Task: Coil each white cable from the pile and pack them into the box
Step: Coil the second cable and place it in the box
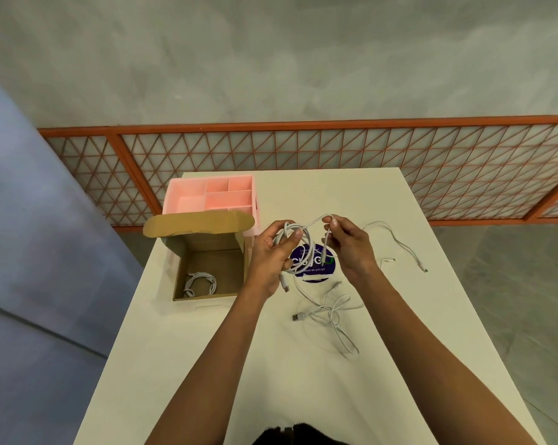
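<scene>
Cardboard box [211, 242]: open, flap folded back, standing on the white table [303, 396]. One coiled white cable [199, 282] is seen lying on the box floor, in its near left corner.

Partly coiled cable [308, 248]: held above the table, just right of the box. Its loops are gripped by the curled fingers of the left hand [271, 256], with one connector end hanging below that hand. A strand rising from the loops is pinched between thumb and fingertips of the right hand [351, 248].

Tangled cable [332, 311]: loose on the table, right of the box and nearer the person. A further loose cable [399, 244] is noted well right of the box.

Pink divided organizer [207, 194]: directly behind the box. A purple sticker [316, 277] is partly visible right of the box, under the hands.
</scene>
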